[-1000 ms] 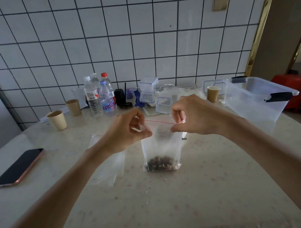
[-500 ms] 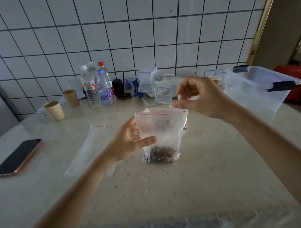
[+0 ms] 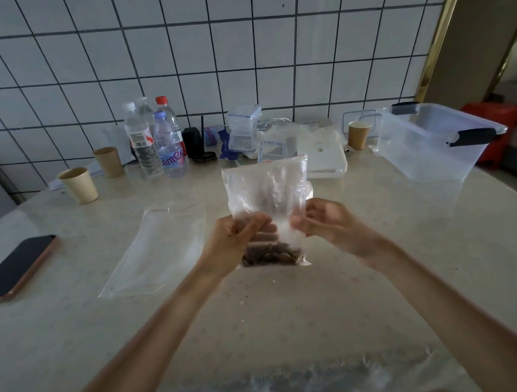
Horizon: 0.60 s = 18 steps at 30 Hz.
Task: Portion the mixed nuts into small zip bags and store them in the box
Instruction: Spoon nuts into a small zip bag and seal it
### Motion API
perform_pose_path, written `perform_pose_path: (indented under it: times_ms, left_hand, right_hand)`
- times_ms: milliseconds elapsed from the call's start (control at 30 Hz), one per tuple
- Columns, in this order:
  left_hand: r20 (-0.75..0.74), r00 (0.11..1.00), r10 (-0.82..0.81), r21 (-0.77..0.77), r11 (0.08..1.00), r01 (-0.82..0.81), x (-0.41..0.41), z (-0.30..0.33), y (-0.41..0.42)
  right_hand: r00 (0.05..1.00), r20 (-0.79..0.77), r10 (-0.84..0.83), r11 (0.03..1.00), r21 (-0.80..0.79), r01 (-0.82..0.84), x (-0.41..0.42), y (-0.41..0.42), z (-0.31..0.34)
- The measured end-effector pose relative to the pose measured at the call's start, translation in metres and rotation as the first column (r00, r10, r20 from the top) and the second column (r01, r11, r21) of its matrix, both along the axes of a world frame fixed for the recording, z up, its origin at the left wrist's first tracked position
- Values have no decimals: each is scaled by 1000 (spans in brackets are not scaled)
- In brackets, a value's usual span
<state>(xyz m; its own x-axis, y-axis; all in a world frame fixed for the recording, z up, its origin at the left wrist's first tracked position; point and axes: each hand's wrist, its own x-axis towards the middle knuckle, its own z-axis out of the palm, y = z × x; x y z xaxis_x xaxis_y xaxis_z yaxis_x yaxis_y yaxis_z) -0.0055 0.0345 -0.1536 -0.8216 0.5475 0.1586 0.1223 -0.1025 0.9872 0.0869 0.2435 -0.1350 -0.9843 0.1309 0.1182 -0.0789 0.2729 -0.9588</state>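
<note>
Plastic bag [image 3: 266, 192]: with left hand [image 3: 238, 243] and right hand [image 3: 325, 222] fingers pinching its middle, squeeze air upward, then place in box [image 3: 431, 148].

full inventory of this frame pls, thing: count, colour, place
zip bag of nuts: 1, clear with red strip, held upright at centre
empty zip bag: 1, clear, flat on table, left of centre
storage box: 1, clear with black clips, far right
paper cups: 3, tan, two far left, one by the box
water bottles: about 4, clear, by the wall
phone: 1, black, left edge
small clear containers: stacked, count unclear, back centre
table: 1, beige
left hand: grips bag's lower left
right hand: pinches bag's right side
</note>
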Motion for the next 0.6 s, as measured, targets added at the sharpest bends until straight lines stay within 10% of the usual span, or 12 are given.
perform_pose_path:
  times_ms: [233,467,600]
  left_hand:
    - [-292,956,40,31,999,-33,3,2,10]
    - [-148,989,-4,-22,1000,1,-1,-6,29]
    - [-377,921,-100,-294,956,-17,-2,-21,43]
  right_hand:
    - [998,-12,-69,994,-91,68,0,-23,-21]
    - [951,63,-301,894,-327,305,10,4,-13]
    - [889,52,-454,838,-315,447,15,50,-8]
